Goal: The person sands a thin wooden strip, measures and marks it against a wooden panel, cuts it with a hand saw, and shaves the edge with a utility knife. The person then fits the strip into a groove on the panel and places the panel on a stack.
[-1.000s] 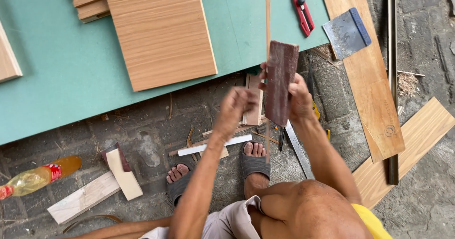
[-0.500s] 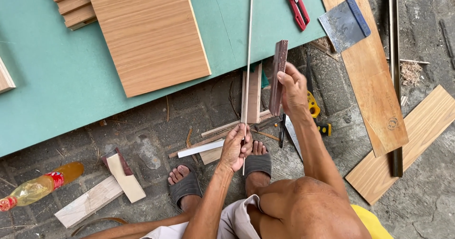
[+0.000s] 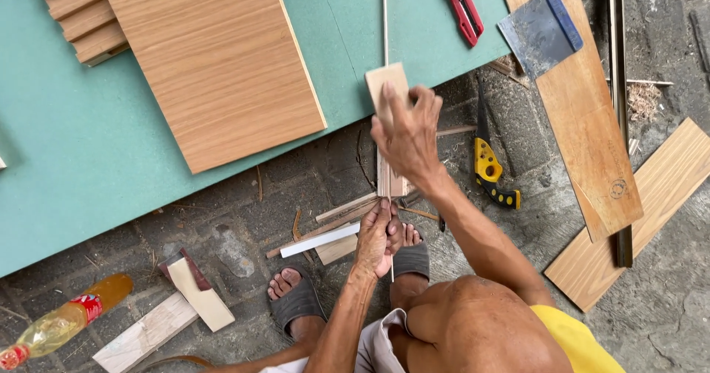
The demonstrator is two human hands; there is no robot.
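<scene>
Two hands are busy here, and both of mine hold wood. Half a second ago my right hand (image 3: pixel 405 133) held a dark brown piece off to the right side of the thin strip (image 3: pixel 384 18). Now it has moved over the strip and pinches a small pale wood block (image 3: pixel 386 85) flat against it. I think this means I am now rubbing or pressing the block along the strip's edge.

My left hand (image 3: pixel 379 238) has stayed low, near my sandals (image 3: pixel 294 303), closed tight on the strip's near end. My hands are apart, one high and one low.

The strip runs from my left hand, under the block, and up over the big green board (image 3: pixel 96 158). A big wood panel (image 3: pixel 222 62) lies on the board. A yellow saw (image 3: pixel 489 162) lies just right of my arm.
</scene>
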